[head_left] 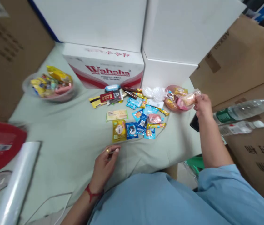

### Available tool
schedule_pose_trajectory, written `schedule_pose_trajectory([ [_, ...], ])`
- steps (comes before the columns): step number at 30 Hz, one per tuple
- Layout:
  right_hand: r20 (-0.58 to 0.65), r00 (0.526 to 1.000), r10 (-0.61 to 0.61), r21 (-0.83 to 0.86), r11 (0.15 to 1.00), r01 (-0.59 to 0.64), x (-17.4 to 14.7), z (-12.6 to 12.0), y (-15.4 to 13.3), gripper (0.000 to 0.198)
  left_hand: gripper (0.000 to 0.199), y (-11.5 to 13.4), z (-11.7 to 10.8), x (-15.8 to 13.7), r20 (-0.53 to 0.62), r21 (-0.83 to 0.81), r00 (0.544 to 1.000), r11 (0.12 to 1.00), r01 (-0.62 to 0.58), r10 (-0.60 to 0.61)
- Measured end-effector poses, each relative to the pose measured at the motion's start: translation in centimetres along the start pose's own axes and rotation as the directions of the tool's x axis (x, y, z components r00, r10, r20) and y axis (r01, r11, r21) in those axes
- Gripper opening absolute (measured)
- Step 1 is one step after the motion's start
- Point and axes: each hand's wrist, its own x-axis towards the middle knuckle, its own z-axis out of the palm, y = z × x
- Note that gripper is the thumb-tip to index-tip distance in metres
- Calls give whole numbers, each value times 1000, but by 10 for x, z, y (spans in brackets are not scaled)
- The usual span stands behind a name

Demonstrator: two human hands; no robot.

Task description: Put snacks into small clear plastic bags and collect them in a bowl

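My right hand [202, 106] is closed on the end of a clear-wrapped, pale orange snack [191, 98], at the right side of a pink bowl [172, 107]. Other packaged snacks lie in that bowl, among them a yellow packet [181, 91]. My left hand [106, 164] rests near the table's front edge, its fingers curled and thumb pressed in; anything inside it is hidden. Just beyond it lie a yellow packet [119, 130] and a dark blue packet [132, 130]. Behind them is a pale flat packet [117, 115], with several light blue packets [150, 109] to the right.
A clear bowl of snacks [59, 97] stands at left. White boxes, one a Wahaha carton [108, 70], line the back. Plastic bottles [244, 111] lie at right near a cardboard box [258, 147]. A plastic roll [19, 184] and a red object [2, 145] are at left.
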Motion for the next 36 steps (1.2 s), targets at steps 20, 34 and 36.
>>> schedule_pose_trajectory([
  [20, -1, 957, -290, -420, 869, 263, -172, -25, 43, 27, 38, -10, -139, 228, -469, 603, 833, 795, 59, 294],
  [34, 51, 938, -344, -259, 902, 345, -122, -2, 2, 29, 27, -6, -81, 52, -380, 714, 814, 699, -45, 439],
  [36, 41, 952, -303, -212, 929, 305, -109, 13, -12, 31, 45, 4, -65, 23, -365, 728, 805, 682, -66, 468],
])
